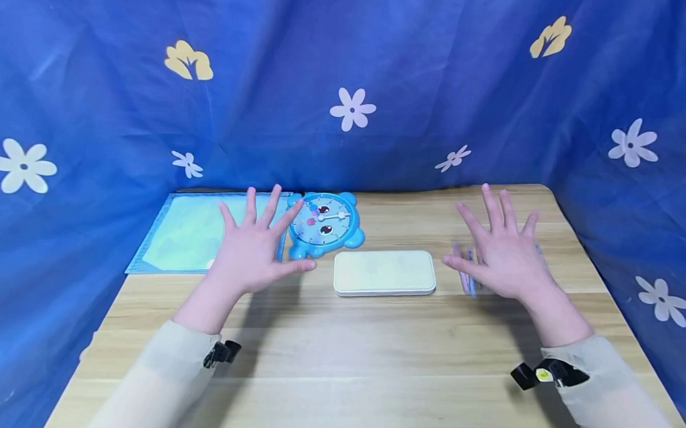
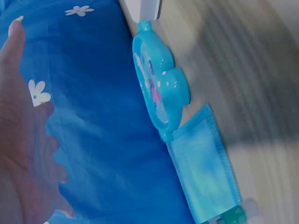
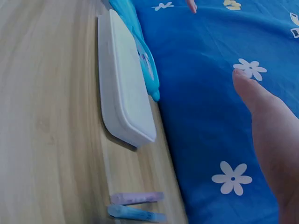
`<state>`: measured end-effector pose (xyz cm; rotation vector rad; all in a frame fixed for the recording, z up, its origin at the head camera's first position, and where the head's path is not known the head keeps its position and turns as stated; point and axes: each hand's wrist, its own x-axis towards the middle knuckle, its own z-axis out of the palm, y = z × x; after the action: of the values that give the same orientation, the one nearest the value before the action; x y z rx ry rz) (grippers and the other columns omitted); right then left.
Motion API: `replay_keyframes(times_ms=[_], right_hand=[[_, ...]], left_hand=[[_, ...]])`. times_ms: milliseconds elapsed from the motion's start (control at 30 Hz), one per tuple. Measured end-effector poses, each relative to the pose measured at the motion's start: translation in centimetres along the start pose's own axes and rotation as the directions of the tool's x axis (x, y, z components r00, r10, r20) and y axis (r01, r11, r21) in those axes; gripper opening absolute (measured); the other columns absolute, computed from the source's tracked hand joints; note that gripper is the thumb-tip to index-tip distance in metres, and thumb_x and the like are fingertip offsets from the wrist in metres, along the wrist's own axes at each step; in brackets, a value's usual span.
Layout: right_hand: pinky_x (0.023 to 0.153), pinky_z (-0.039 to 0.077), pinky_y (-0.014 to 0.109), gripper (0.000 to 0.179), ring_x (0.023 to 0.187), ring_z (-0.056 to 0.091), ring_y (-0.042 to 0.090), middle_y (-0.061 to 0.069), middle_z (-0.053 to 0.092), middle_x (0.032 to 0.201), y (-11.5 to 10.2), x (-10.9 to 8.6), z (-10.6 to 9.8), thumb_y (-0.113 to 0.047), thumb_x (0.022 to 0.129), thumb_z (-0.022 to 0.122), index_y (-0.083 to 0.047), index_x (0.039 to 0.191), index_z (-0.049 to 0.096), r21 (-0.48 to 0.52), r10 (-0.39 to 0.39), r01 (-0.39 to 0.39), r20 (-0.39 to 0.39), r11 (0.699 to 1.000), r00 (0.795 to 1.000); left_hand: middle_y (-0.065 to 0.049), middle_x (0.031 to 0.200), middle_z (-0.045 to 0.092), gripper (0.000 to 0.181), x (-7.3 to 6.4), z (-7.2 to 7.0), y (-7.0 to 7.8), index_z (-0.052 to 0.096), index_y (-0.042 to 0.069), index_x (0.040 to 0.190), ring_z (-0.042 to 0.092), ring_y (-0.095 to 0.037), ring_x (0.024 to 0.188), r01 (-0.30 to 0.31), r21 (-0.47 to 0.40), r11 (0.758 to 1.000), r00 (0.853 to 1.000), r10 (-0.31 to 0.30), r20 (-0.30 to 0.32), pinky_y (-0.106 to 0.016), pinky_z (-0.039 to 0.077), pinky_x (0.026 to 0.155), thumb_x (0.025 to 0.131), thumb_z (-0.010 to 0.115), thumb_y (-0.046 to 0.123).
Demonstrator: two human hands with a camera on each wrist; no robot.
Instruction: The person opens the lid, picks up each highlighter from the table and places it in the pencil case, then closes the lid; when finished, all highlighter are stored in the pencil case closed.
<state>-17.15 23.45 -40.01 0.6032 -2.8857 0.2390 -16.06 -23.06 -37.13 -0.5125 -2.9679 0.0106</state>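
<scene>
My left hand [image 1: 249, 251] is raised with its fingers spread, holding nothing. In the head view it overlaps a light blue zip pouch [image 1: 187, 229] and reaches the edge of a blue bear-shaped toy clock [image 1: 325, 223]. My right hand [image 1: 504, 259] is likewise held up with spread fingers and nothing in it. Partly hidden behind it are two slim stick-like items, one purple [image 3: 137, 197] and one blue [image 3: 136, 213]. Between the hands lies a white rectangular case [image 1: 384, 272], its lid closed.
A wooden table [image 1: 347, 380] carries everything. Behind it and at both sides hangs a blue cloth [image 1: 408, 44] with flower prints. Beside the pouch, in the left wrist view, a small green-and-clear object [image 2: 233, 215] shows only in part.
</scene>
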Motion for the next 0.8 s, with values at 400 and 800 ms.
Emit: replay_keyframes(times_ms=[400, 800], right_hand=[[0.117, 0.012, 0.078, 0.094, 0.16, 0.009, 0.041, 0.009, 0.001, 0.177, -2.0, 0.0, 1.4, -0.07, 0.091, 0.069, -0.021, 0.165, 0.039, 0.197, -0.12, 0.126, -0.045, 0.972, 0.992], [0.114, 0.024, 0.077, 0.087, 0.158, 0.022, 0.034, 0.004, 0.021, 0.175, -3.4, 0.4, 2.9, -0.058, 0.096, 0.072, -0.019, 0.166, 0.038, 0.434, -0.125, 0.103, 0.022, 0.895, 0.992]], left_hand=[[-0.003, 0.172, 0.029, 0.108, -0.9, 1.7, 1.7, 0.011, 0.042, 0.17, 0.029, -0.036, 0.156, -0.026, -0.323, 0.946, 0.996, 0.053, 0.075, -0.077, 0.009, 0.118, 0.085, 0.06, 0.087], [-0.002, 0.168, 0.039, 0.11, -1.1, 4.9, 2.6, 0.031, 0.027, 0.169, 0.036, -0.029, 0.153, 0.067, -0.708, 0.703, 0.992, 0.029, 0.122, -0.055, 0.031, 0.122, 0.081, 0.085, 0.065]])
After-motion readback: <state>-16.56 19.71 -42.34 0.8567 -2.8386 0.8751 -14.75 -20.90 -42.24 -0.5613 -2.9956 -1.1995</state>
